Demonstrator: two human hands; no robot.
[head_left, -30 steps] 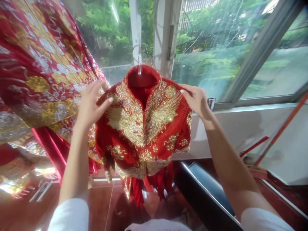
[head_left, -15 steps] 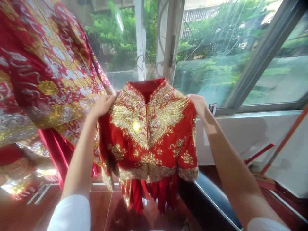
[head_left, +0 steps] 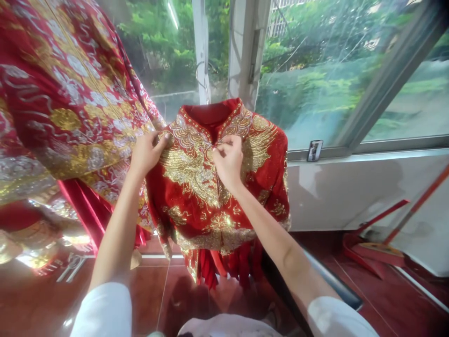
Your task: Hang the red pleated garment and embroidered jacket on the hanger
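Note:
A short red jacket [head_left: 194,206] with gold wing embroidery and a stand-up collar hangs upright from a metal hanger hook [head_left: 201,75], its front facing me. On its left shoulder, as I see it, my left hand [head_left: 146,152] is closed, thumb on top of the cloth. My right hand [head_left: 229,160] pinches the front opening just below the collar, fingertips together; whether a fastener is between them is hidden. Red strips of cloth [head_left: 212,271] show beneath the jacket's hem.
A large red garment [head_left: 73,103] with silver and gold embroidery hangs close at left. A phone [head_left: 315,150] leans on the window ledge. A dark, shiny-edged surface [head_left: 336,276] lies low at right, near a red dustpan [head_left: 372,252]. Windows stand behind.
My right hand has left the jacket's right shoulder and moved left to the front opening below the collar. My left hand stays on the left shoulder. The view has shifted slightly.

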